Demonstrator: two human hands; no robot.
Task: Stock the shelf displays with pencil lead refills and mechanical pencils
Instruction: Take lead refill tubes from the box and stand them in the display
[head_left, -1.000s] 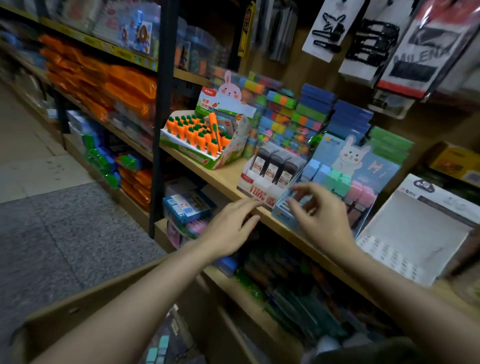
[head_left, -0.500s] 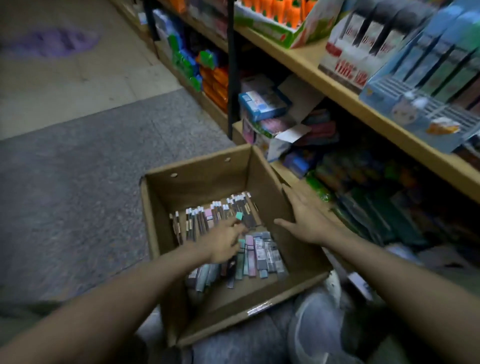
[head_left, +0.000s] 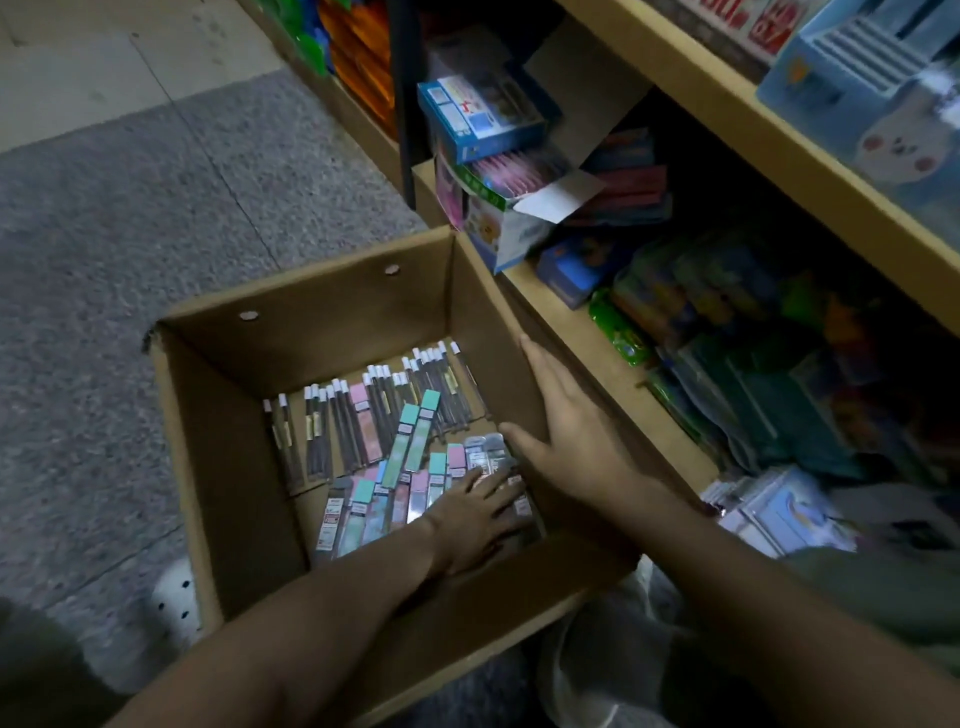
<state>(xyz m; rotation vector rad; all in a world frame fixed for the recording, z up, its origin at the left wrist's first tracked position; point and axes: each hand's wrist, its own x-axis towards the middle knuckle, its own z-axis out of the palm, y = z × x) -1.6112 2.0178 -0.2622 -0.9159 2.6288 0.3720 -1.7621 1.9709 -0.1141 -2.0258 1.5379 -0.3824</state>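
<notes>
An open cardboard box (head_left: 228, 447) stands on the floor in front of me. On its bottom lie several slim dark mechanical pencils (head_left: 332, 426) in a row and several pastel lead refill packs (head_left: 405, 452) in teal, pink and grey. My left hand (head_left: 478, 509) reaches down into the box, its fingers spread flat on the grey packs at the right. Over the box's right wall rests my right hand (head_left: 566, 431), fingers straight along the outside and thumb inside.
Wooden shelves (head_left: 618, 364) run along the right, packed with stationery. A blue box (head_left: 483, 114) sits on an open green and white carton (head_left: 498, 208). A pale blue display stand (head_left: 872, 104) is on the upper shelf. Grey carpet (head_left: 130, 218) lies to the left.
The view dropped from the upper shelf to the box. My left hand went down into the box and moved right onto the grey packs. My right hand came to rest on the box's right wall.
</notes>
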